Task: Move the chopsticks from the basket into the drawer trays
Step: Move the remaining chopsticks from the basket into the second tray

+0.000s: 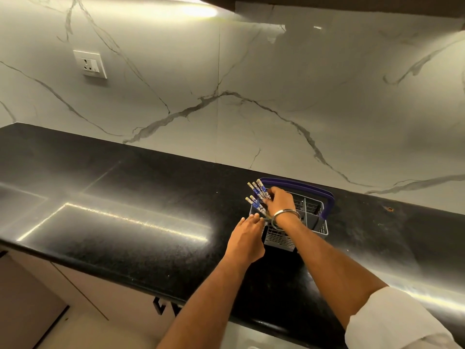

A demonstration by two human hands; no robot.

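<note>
A grey slotted cutlery basket [319, 217] with a dark blue handle [327, 197] stands on the black countertop. Several blue-and-white patterned chopsticks [256, 195] lean out of its left compartment, tips pointing up and to the left. My right hand [279, 200], with a metal bangle on the wrist, is closed around the chopsticks just above the basket rim. My left hand [247, 235] rests with fingers together against the basket's left front corner and holds nothing that I can see. The drawer trays are out of sight.
The black countertop [125, 197] stretches left and right, backed by a white marbled wall with a socket plate [90, 64]. Below the counter's front edge are pale cabinet fronts and a black drawer handle [161, 307].
</note>
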